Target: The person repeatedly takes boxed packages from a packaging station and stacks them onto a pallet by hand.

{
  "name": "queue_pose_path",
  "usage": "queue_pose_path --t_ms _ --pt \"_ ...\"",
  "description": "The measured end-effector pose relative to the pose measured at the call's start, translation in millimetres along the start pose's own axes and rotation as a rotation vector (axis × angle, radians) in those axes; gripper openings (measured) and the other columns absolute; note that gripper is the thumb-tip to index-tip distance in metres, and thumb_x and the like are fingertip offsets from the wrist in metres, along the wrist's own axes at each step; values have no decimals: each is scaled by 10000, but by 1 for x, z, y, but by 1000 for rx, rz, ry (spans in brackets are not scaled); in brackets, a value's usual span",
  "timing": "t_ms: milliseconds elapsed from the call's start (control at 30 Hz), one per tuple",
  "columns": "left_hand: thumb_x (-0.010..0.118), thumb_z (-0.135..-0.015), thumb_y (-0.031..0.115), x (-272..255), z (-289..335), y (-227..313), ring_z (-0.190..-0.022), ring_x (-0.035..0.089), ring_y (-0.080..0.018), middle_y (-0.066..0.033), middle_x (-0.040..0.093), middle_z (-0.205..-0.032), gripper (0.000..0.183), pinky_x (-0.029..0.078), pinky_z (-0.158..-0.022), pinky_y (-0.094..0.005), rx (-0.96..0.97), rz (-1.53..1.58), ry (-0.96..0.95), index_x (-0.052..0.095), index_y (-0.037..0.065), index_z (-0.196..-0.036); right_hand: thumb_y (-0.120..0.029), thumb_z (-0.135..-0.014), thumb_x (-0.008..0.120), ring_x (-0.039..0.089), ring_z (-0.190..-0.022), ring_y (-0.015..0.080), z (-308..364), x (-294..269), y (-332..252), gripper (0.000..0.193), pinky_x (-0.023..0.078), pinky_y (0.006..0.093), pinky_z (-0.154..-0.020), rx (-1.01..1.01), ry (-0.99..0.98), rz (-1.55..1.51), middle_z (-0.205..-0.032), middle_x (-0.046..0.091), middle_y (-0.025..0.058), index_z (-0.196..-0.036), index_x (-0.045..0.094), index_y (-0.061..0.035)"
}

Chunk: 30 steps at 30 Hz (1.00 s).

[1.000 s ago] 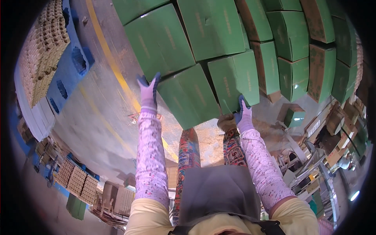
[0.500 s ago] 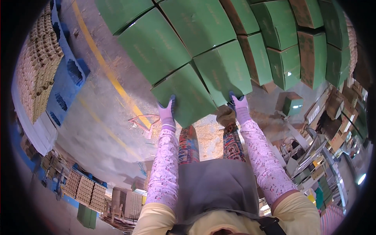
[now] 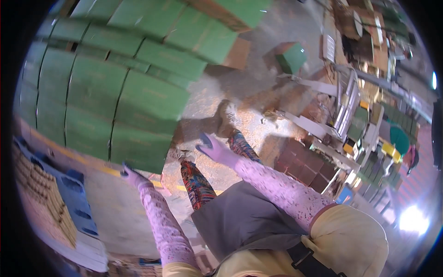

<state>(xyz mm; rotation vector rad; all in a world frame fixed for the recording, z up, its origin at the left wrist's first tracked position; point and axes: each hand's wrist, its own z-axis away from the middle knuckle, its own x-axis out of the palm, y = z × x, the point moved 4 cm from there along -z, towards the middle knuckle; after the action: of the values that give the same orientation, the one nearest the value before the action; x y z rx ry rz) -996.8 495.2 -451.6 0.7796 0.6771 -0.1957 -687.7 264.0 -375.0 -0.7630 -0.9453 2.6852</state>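
Green cardboard boxes sit packed close together on the left, and the nearest box has its lower edge beside my left hand. That hand wears a pink glove with dark fingertips. Its fingers are apart and grip nothing; whether they touch the box I cannot tell. My right hand, gloved the same way, hangs over the floor in front of my legs, away from the boxes. Thumb and fingers are spread, with nothing between them. Both forearms are in pink floral sleeves.
A single green box stands on the floor beyond. Along the right runs a metal roller conveyor, with stacked brown boxes near it. At the left lie a blue pallet and egg trays. Crumbs cover the floor.
My view and body have turned to the right, so the boxes now lie to the left. My right hand has left the box it was on; the left remains near a box's edge.
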Motion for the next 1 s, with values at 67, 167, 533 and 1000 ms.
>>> queue_pose_path --t_ms 67,167,533,1000 --pt "658 -933 333 -12 42 28 -1002 599 -248 -168 593 -1244 555 495 -912 -354 -51 274 -46 497 -67 -1282 -311 -885 708 589 -1176 321 57 -42 10 617 447 374 -1013 225 -72 -322 -1260 605 231 -1354 486 22" --pt "627 -947 293 24 149 85 -1044 594 -264 -189 594 -1251 502 490 -918 -356 301 -22 -169 514 -70 -1275 -232 -935 641 598 -1154 226 132 -150 46 465 450 325 -1007 387 142 -24 -1241 633 166 -1314 536 17" --pt "711 -866 315 398 482 76 -1248 497 -214 -99 552 -1357 647 379 -1054 -314 -94 -215 -1220 484 8 -1387 -730 -739 665 560 -1082 308 230 -561 113 959 472 416 -957 243 1182 -1793 -1225 564 170 -1260 479 53" --pt "884 -647 333 613 220 12 -1358 370 -444 -277 178 -1543 1103 404 -1077 -469 892 -1396 -411 223 301 -1530 -322 -1019 344 429 -1349 309 349 -589 265 535 285 460 -1161 476 804 -257 -1487 424 154 -1469 369 -33"
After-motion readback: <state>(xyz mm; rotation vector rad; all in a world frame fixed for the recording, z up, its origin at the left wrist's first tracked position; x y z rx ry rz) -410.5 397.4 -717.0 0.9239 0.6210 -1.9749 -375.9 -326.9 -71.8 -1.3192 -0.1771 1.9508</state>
